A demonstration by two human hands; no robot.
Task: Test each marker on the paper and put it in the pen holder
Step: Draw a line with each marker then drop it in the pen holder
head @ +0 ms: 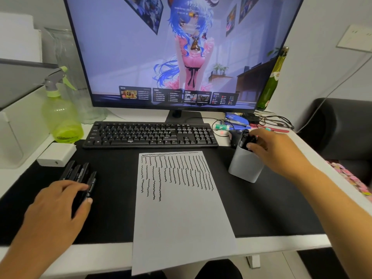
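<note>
Two hands at a desk: one at the pen holder, one on the loose markers.

A monitor (177, 51) fills the back of the desk, a black keyboard (150, 134) marked "aigo" below it, all on a black mat (251, 208). The paper (179, 208) lies in the middle, hanging over the desk's front edge, its upper half covered in rows of black wavy test lines. The grey pen holder (244, 168) stands right of it with black markers in it; the right hand (269, 146) is over its mouth, fingers curled round a marker (244, 138) there. The left hand (60, 206) pinches one of the black markers (78, 172) lying in a group left of the paper; their white lettering is too small to read.
</note>
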